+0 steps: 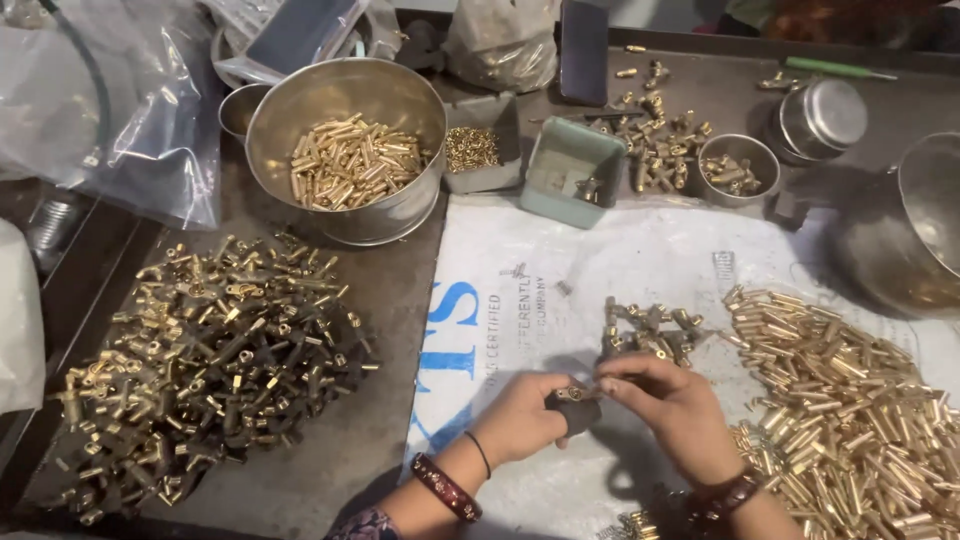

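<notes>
My left hand (pixel 525 420) grips a small dark part with a brass fitting (pixel 572 400) over a white printed sack sheet (pixel 600 260). My right hand (pixel 675 405) meets it from the right, fingertips pinched on the brass end of the same part. Just beyond my fingers lies a small heap of dark-and-brass assembled pieces (pixel 655 330). A wide pile of brass tubes (pixel 850 400) spreads to the right of my right hand.
A big pile of assembled brass-and-dark fittings (pixel 210 360) covers the left. A steel bowl of brass tubes (pixel 345 150) stands at the back left, with small trays (pixel 572 170), a small steel cup (pixel 738 170), a steel tin (pixel 820 118) and a large steel bowl (pixel 925 220) behind.
</notes>
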